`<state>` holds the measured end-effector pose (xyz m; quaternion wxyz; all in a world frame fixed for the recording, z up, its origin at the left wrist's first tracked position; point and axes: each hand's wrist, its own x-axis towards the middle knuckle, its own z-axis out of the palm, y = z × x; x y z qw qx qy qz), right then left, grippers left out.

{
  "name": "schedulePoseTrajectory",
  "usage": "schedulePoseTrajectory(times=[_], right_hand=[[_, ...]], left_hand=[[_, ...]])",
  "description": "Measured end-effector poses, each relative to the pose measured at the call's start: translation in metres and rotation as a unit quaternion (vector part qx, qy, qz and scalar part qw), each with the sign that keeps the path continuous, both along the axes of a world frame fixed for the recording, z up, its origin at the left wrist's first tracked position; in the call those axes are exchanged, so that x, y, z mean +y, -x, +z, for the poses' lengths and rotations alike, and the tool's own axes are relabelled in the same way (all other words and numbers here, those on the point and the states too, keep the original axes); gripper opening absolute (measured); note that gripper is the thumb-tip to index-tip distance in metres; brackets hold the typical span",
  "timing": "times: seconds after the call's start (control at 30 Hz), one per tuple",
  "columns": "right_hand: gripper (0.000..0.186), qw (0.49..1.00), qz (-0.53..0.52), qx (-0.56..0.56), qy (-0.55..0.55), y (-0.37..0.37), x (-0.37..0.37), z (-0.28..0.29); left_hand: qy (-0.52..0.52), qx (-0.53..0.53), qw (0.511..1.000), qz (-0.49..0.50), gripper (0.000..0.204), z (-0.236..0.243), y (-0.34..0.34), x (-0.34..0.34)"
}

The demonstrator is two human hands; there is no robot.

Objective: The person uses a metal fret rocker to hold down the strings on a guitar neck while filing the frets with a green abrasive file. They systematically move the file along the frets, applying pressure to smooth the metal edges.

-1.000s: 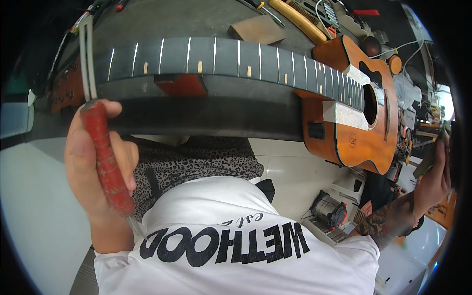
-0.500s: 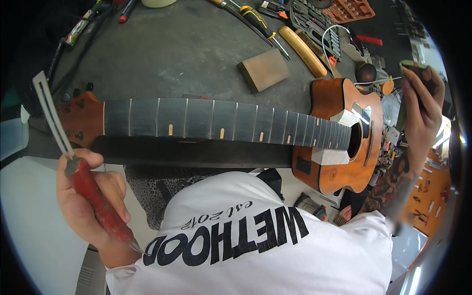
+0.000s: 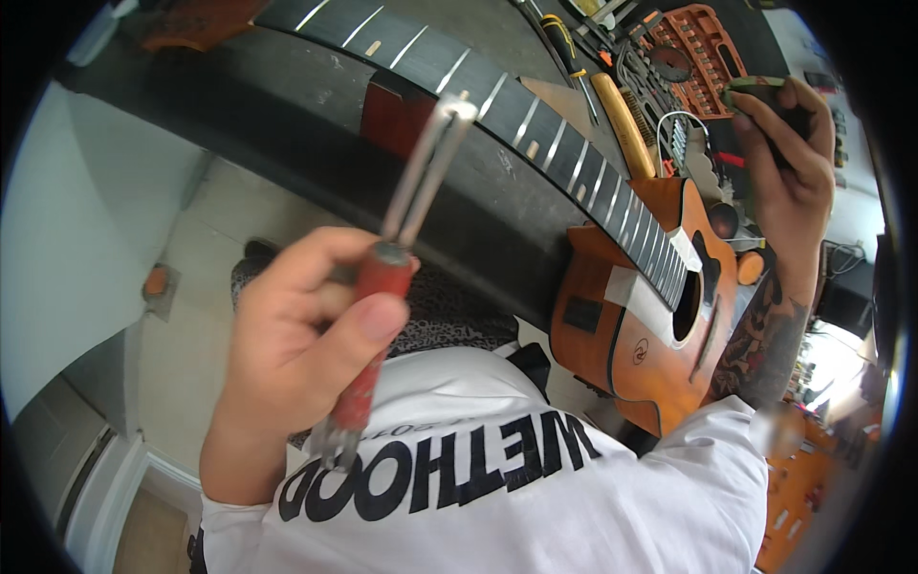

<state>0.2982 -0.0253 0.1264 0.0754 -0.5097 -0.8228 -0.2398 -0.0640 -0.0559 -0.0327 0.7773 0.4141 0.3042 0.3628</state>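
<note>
My left hand (image 3: 287, 335) is closed round a red-handled tool (image 3: 359, 387) with a long slotted metal bar at its upper end and short metal prongs at its lower end. The bar's tip overlaps the edge of the guitar's dark fretboard (image 3: 545, 134) in view; I cannot tell whether they touch. Raised at the right, my right hand (image 3: 798, 163) grips a dark, green-edged flat piece (image 3: 760, 86), partly hidden by the fingers. Between the hands lies an acoustic guitar (image 3: 660, 387), with whitish tape (image 3: 636, 297) beside the fretboard end and metal frets across the neck.
The guitar lies along a dark workbench (image 3: 258, 124). Beyond the neck are a yellow-and-black screwdriver (image 3: 562, 43), a wooden-handled brush (image 3: 622, 124) and an orange tool case (image 3: 703, 48). A dark red block (image 3: 387, 124) sits under the neck. An orange tool board (image 3: 794, 497) stands at lower right.
The view has turned, so the guitar now runs diagonally. My left hand has moved right with the red-handled tool, bringing it over the neck in view. My right hand still holds its piece aloft.
</note>
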Motion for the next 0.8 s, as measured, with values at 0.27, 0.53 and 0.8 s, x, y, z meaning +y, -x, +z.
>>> schedulePoseTrajectory(times=[0.27, 0.53, 0.8], right_hand=[[0.021, 0.997, 0.014, -0.061, -0.054, -0.013, -0.042, 0.036], [0.022, 0.997, 0.03, -0.064, -0.03, -0.025, -0.048, 0.028], [0.021, 1.0, -0.003, 0.011, 0.025, -0.019, -0.037, 0.026]], left_hand=[[-0.036, 0.042, 0.994, -0.098, 0.03, 0.012, -0.075, -0.016], [-0.008, 0.123, 0.988, -0.093, 0.031, 0.03, -0.112, 0.003], [0.086, 0.172, 0.974, -0.122, 0.037, 0.069, -0.098, 0.037]])
